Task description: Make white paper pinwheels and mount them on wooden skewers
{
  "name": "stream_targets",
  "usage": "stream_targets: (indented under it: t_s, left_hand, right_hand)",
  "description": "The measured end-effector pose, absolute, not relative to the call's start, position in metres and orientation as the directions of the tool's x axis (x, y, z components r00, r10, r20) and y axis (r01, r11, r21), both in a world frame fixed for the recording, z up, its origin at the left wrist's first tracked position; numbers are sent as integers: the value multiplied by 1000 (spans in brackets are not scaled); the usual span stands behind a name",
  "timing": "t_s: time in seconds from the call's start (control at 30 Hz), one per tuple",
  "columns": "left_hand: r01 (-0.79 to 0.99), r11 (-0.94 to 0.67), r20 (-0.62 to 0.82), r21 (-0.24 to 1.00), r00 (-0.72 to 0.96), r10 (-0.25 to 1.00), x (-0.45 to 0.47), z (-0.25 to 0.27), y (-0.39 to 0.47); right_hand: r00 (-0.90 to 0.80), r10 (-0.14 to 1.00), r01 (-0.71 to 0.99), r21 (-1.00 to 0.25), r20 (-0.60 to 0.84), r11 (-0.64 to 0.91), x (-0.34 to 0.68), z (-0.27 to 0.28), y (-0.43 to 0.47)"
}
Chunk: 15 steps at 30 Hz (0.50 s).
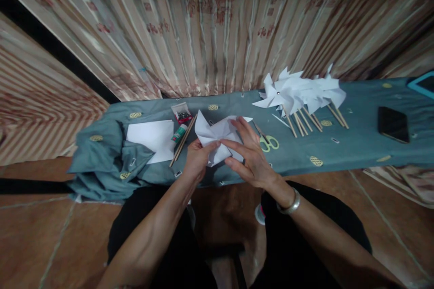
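Fingers at the Fold

We open wide: the curtain [217, 31] fills the whole backdrop, patterned and pleated, and along its foot runs the blue-green cloth [359, 140], bunched up at the left end. On the right half of it, we spot the pinwheels [305, 92], heaped together with their sticks pointing towards us.

Now to the centre! The right hand [252, 158] has its fingers spread over the folded paper [212, 130], the index tip down near the middle, the thumb by the lower edge. The left hand [197, 156] has the paper pinched at its lower left, thumb on top, pointing in at that same index tip; its other fingers are mostly hidden from us. So the paper sits between the two hands, above the cloth's near edge, blades fanning out past the fingertips.

Out left we have the white sheets [152, 137], partly under a fold of cloth; far right, the dark phone [393, 124]. Smaller now: two or more loose sticks [183, 141] beside the left hand, scissors [267, 141] just beyond the right, the glue stick [179, 133], and the little open box [182, 116] behind it.
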<state>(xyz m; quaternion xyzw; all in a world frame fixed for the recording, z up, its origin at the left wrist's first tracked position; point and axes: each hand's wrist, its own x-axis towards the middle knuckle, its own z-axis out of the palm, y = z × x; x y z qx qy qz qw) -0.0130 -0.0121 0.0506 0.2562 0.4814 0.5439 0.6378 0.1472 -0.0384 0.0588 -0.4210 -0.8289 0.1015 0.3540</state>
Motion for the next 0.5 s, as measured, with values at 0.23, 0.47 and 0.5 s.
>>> stream_targets:
  t_s: [0.23, 0.47, 0.5]
  left_hand:
    - [-469, 232, -301, 852, -76, 951, -18, 48, -11]
    - [-451, 133, -250, 883, -210, 945, -36, 57, -5]
    - [-450, 94, -222, 888, -240, 945, -43, 61, -3]
  right_hand:
    - [-245, 801, 642, -528, 546, 556, 155, 77, -32]
    - [25, 867, 515, -750, 497, 415, 156, 87, -14]
    - [67, 871, 482, -780, 487, 399, 156, 85, -10]
